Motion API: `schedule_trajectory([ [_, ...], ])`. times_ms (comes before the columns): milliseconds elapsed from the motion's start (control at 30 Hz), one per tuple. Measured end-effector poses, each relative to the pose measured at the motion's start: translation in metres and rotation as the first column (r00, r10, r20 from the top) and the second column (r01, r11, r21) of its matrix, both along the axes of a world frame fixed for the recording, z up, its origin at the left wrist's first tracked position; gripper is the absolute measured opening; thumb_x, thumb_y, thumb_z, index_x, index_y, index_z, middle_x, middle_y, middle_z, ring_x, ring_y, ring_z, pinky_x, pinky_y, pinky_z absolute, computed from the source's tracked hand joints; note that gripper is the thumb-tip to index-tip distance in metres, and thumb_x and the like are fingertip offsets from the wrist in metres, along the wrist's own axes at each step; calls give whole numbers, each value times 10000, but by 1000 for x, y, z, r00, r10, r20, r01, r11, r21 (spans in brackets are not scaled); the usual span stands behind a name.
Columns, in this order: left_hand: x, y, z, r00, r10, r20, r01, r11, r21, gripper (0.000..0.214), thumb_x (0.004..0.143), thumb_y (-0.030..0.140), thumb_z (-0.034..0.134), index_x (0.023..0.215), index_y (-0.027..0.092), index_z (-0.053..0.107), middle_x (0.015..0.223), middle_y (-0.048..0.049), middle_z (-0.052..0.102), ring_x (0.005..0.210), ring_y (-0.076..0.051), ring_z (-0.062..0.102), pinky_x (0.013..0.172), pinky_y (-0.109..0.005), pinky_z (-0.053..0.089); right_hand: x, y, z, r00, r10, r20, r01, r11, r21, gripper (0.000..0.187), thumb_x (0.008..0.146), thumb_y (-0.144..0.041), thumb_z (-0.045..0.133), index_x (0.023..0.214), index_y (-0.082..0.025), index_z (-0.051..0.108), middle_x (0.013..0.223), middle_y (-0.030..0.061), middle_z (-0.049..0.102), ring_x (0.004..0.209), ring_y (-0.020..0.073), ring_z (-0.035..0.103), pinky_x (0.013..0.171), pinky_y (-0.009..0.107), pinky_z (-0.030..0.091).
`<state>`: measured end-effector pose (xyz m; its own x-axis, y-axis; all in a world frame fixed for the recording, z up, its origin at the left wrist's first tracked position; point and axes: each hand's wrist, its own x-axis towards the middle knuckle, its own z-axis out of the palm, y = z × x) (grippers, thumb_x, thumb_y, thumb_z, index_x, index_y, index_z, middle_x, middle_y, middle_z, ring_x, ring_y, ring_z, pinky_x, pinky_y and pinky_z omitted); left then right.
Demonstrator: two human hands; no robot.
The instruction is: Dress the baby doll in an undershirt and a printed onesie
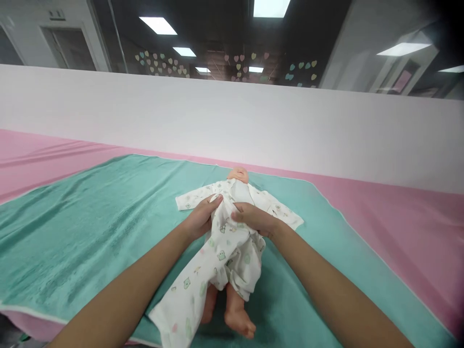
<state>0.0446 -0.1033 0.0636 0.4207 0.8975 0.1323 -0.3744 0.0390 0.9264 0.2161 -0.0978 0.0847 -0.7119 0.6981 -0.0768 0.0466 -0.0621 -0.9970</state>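
A baby doll [239, 175] lies on its back on a teal towel [90, 227], head away from me, bare feet [237, 316] toward me. It wears a white printed baby garment [221, 256] with both sleeves spread out sideways. My left hand [200, 218] grips the garment's fabric at the doll's left side of the chest, fingers curled into the cloth. My right hand [255, 218] presses and pinches the fabric at the doll's middle, thumb and fingers closed on it. One loose trouser leg of the garment trails toward me, past the feet.
The towel lies on a pink sheet [398, 217] that covers the table. A white partition [253, 121] runs along the far edge. Beyond it are ceiling lights and a glass wall with paper hearts [239, 65].
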Motion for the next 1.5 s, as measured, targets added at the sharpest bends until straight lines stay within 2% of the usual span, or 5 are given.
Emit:
schedule_trajectory([
  [300, -24, 8, -4, 909, -95, -406, 120, 992, 37, 320, 681, 416, 726, 747, 115, 642, 694, -38, 637, 592, -133, 552, 544, -231, 420, -4, 7, -18, 956, -195, -220, 174, 978, -111, 403, 726, -521, 662, 929, -175, 625, 808, 35, 674, 676, 156, 621, 626, 282, 500],
  [567, -3, -2, -3, 999, -18, -41, 17, 999, -31, 363, 821, 489, 549, 965, 165, 626, 823, -66, 668, 686, -171, 611, 644, -283, 476, 1, -1, -2, 985, 142, 95, -142, 990, -9, 382, 588, -326, 801, 908, -164, 667, 881, 43, 682, 829, 211, 638, 739, 324, 507],
  [800, -18, -4, 5, 882, -87, -463, 146, 985, 93, 311, 684, 398, 721, 864, 150, 670, 827, -55, 669, 718, -186, 606, 614, -247, 452, 1, 4, -22, 943, -191, -274, 165, 979, -116, 438, 681, -333, 728, 1073, -189, 594, 887, 48, 681, 740, 187, 645, 671, 301, 512],
  [1000, -5, -7, -1, 999, -3, -50, 2, 1000, -7, 417, 779, 472, 607, 1046, 152, 592, 858, -87, 670, 729, -201, 622, 633, -287, 478, 1, 0, -9, 995, 93, -45, -94, 995, -25, 465, 648, -377, 760, 1044, -171, 630, 916, 62, 677, 830, 205, 639, 732, 324, 513],
  [1500, -8, -8, -2, 998, -66, -20, 67, 998, 19, 385, 687, 299, 718, 1023, 160, 591, 847, -60, 666, 734, -196, 629, 680, -301, 489, 3, -6, -11, 993, 92, -74, -99, 991, -92, 480, 650, -348, 765, 1071, -163, 630, 929, 62, 683, 825, 191, 646, 736, 294, 505],
])
